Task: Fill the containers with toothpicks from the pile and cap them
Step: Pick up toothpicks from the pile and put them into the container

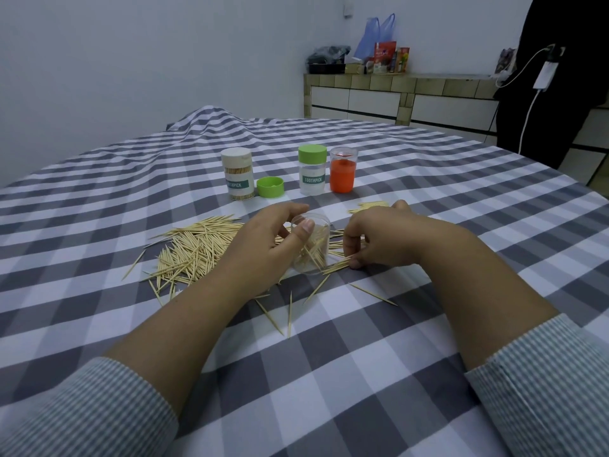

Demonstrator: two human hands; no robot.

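Head view: left hand grips a clear, open-topped plastic container, tilted toward the right hand and holding a loose bundle of wooden toothpicks. Right hand is curled, fingertips pinching a small bunch of toothpicks on the grey-and-white checked table just beside the container's base. Main pile of pale wooden toothpicks is spread left of the left hand. Behind: white-capped container, packed full; loose green cap just right of it; green-capped clear container, contents not discernible; clear container with an orange insert beside that one.
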